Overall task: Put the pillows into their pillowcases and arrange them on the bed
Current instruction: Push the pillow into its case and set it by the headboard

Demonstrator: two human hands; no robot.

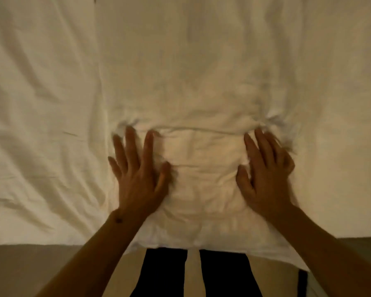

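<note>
A white pillow (204, 181) lies at the near edge of the bed (41, 103), its far part covered by a white pillowcase (191, 86) that stretches away from me. The pillowcase's open edge bunches across the pillow just beyond my fingertips. My left hand (137, 174) presses flat on the pillow's left side with fingers spread. My right hand (266, 174) presses flat on its right side, fingers straight. Both hands are slightly blurred. The pillow's near end hangs over the bed's edge.
A wrinkled white sheet covers the bed on both sides of the pillow. The bed's near edge (30, 245) runs across the bottom of the view. My dark-clothed legs (201, 273) stand against it below the pillow.
</note>
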